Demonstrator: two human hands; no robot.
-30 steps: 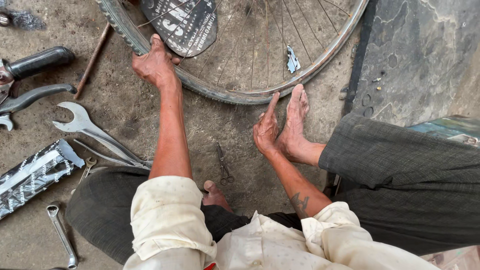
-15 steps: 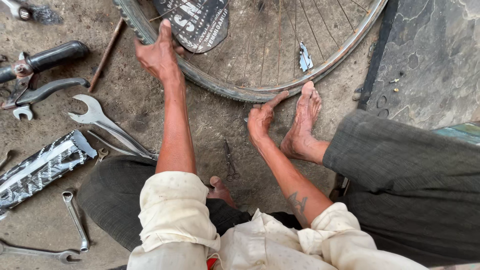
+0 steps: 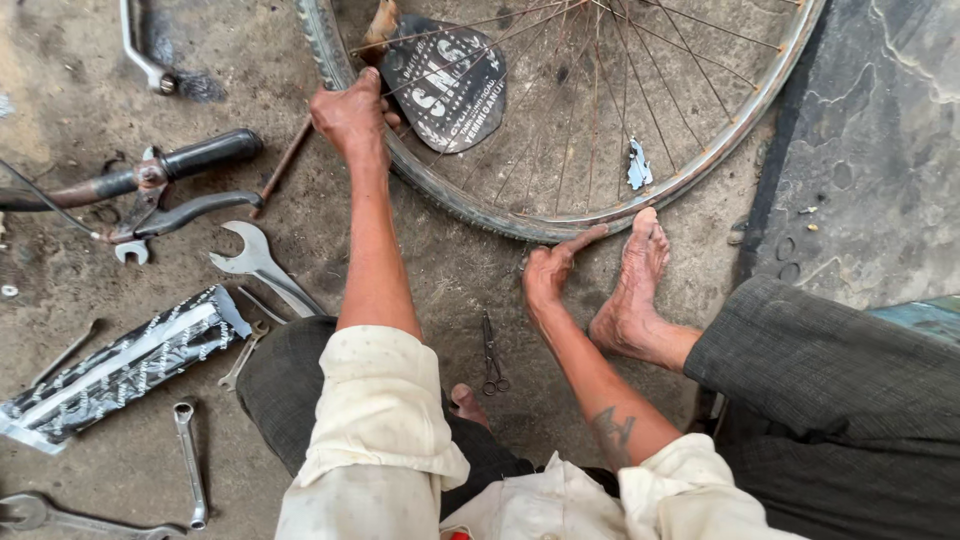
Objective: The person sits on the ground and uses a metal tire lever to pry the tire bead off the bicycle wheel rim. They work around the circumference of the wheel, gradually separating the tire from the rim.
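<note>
Seen from above, a seated person works on a bicycle wheel [image 3: 600,110] lying flat on a dirty concrete floor [image 3: 80,90]. The left hand [image 3: 350,118] is closed over the tyre [image 3: 325,45] at the wheel's left edge, fingers curled around it. The right hand [image 3: 548,272] lies open, fingers stretched out, its fingertips touching the bare metal rim [image 3: 700,175] at the wheel's near edge. A bare foot [image 3: 630,290] is planted just beside that hand, toes against the rim.

The tyre covers only the left part of the wheel; the near and right sides show bare metal. The step in hand seems to be working the tyre along the rim. The next move likely calls for a firm hold on the rubber and the foot keeping the wheel from sliding.

A dark printed card [image 3: 445,85] sits among the spokes. Small scissors [image 3: 492,355] lie between the person's arms. To the left lie a large open-ended spanner [image 3: 262,265], a handlebar with brake lever [image 3: 150,185], smaller spanners and a long black-and-white packet [image 3: 120,365].
</note>
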